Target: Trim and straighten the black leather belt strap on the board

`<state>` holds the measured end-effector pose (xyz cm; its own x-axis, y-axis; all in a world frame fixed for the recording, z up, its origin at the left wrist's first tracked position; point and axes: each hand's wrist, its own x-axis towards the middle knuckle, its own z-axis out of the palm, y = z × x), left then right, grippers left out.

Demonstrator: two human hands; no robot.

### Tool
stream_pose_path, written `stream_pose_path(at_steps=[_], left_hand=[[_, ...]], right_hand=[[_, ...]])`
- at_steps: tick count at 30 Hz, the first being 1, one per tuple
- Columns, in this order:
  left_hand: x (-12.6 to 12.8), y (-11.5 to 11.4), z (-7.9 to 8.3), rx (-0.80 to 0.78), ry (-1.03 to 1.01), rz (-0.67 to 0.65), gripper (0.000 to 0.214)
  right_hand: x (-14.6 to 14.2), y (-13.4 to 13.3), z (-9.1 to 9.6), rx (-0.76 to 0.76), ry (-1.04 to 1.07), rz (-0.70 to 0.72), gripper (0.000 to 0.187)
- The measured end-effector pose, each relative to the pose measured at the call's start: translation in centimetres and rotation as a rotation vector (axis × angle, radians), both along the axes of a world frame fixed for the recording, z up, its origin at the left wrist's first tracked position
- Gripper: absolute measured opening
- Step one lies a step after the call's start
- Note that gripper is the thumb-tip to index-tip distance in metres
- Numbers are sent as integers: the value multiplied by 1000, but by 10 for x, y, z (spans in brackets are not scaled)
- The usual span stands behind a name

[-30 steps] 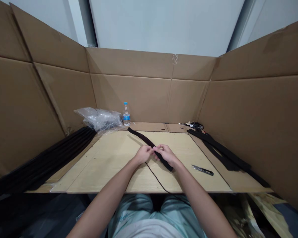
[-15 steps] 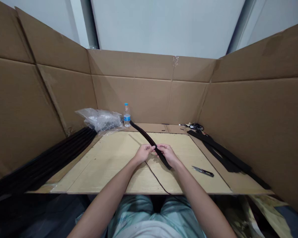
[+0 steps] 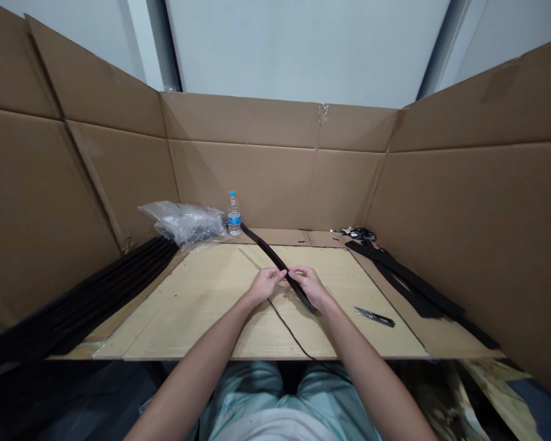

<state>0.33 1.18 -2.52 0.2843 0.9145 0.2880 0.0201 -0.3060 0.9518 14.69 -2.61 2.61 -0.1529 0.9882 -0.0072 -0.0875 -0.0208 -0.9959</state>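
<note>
A long, narrow black fabric strip (image 3: pixel 272 254) lies at a slant between my hands, its far end close to the water bottle. My left hand (image 3: pixel 265 285) pinches its near part from the left, fingertips together. From the other side my right hand (image 3: pixel 307 283) grips the strip at almost the same spot, the two sets of fingertips nearly touching. A thin black cord (image 3: pixel 287 327) comes out beneath my left hand and runs down over the table's front edge; its upper end is hidden by the fingers. Thread snips (image 3: pixel 374 316) lie to the right of my right forearm.
Black strips are piled along the left edge (image 3: pixel 92 288), and more black strips (image 3: pixel 408 278) lie at the right. At the back are a crumpled clear plastic bag (image 3: pixel 188 223), a water bottle (image 3: pixel 234 220) and tangled dark cords (image 3: pixel 360 233). Cardboard walls (image 3: pixel 275 184) enclose the table.
Both hands stay at the same place on the strip. The near part of the strip looks slightly turned and narrower; little else differs beyond a small shift of the view.
</note>
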Motion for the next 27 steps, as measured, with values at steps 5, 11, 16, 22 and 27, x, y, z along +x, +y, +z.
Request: stream_pose_path(at_steps=[5,11,16,22,27], left_hand=[[1,-4,4,-5,1,-29,51],[2,-5,4,-6,29,-34,49],[3,-5,0,-4,91,-8,41],[3,-5,-3,3,137,10,36],[3,-5,-1,4,138,6,33]], right_hand=[[0,2,-2,-14,-24,-22,24],[-1,2,-3,-9,-59,-32,28],[-1,2,-7,1,-96,-44,36],[-1,1,-7,16,-130,-40,40],[0,2,-7,27,-144,-43,41]])
